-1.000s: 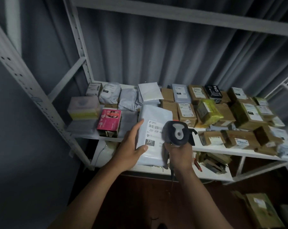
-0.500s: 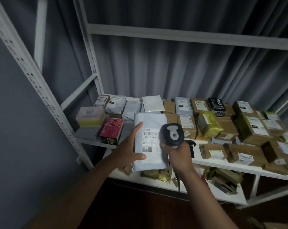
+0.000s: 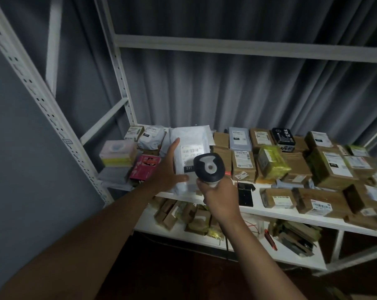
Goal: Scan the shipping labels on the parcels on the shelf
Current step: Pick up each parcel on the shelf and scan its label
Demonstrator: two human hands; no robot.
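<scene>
- We find the parcel in hand, a flat grey plastic mailer bag (image 3: 184, 146), tilted up over the left half of the white metal shelf (image 3: 269, 210), with its white shipping label (image 3: 190, 151) facing us; a barcode and a dark tag reading 231 show on it.
- The left hand (image 3: 169, 169) holds the mailer by its left edge, thumb across the lower front and forefinger stretched up along the side.
- The right hand (image 3: 221, 197) is wrapped around the grip of a black handheld scanner with a grey top (image 3: 209, 167), which sits just in front of the label's lower right and covers part of it.
- Around these, brown cardboard boxes (image 3: 242, 165), a yellow-green wrapped packet (image 3: 271, 162) and a pink carton (image 3: 145, 166) lie packed close together, most with labels upward. More packets sit on the tier below.
- We judge this scan to be under way, with many parcels left.
- Risks: the soft bag may crease across the barcode, or the scanner may sit too close and off-angle, causing a misread. The dim light makes that likelier. With neighbours so near, the beam could catch another label. Setting the mailer back carelessly could bury labels not yet read.
</scene>
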